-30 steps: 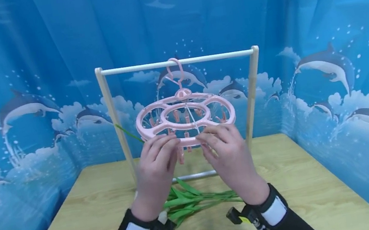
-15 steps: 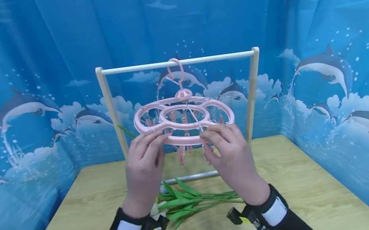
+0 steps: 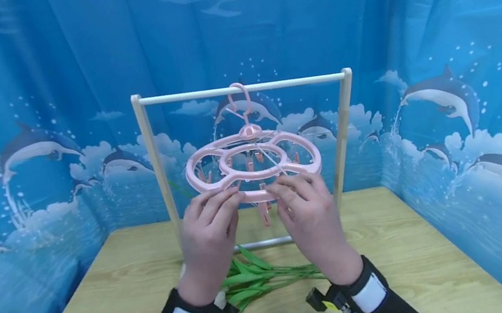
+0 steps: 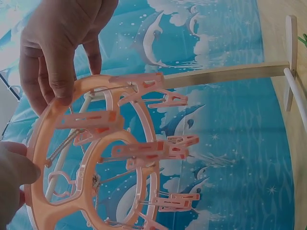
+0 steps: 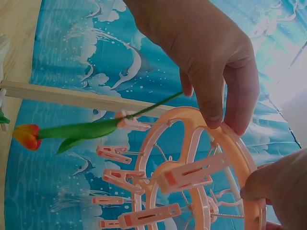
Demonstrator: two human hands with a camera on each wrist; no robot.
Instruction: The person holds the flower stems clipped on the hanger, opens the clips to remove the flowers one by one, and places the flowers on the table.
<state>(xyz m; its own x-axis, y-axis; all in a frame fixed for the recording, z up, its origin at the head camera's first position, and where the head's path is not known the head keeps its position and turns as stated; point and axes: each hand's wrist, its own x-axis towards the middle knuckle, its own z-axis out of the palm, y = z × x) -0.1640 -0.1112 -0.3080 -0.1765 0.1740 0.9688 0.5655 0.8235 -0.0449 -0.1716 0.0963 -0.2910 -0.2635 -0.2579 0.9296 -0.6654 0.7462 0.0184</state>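
Observation:
A pink clip hanger (image 3: 254, 173) hangs from a rail, tilted towards me, with several pink pegs (image 5: 148, 215) dangling underneath. My left hand (image 3: 211, 234) grips the front left of its rim, fingers over the top; in the right wrist view, this left hand (image 5: 206, 57) is at the top. The front right of the rim is pinched by my right hand (image 3: 310, 218), whose thumb and fingertips (image 5: 256, 184) show at lower right in its own wrist view. A red-orange tulip (image 5: 29, 136) hangs bloom down at the left side, its stem passing by a peg.
The white rail (image 3: 288, 82) belongs to a wooden stand with two posts on the table (image 3: 396, 265). Several green-leaved tulips (image 3: 251, 279) lie beneath my hands, their blooms partly behind my left wrist. A dolphin-print curtain (image 3: 230, 28) surrounds the table.
My left hand shifted left along the rim, then came back right. The hanger has turned slightly and the pegs have swung. My right hand has stayed on the front right rim.

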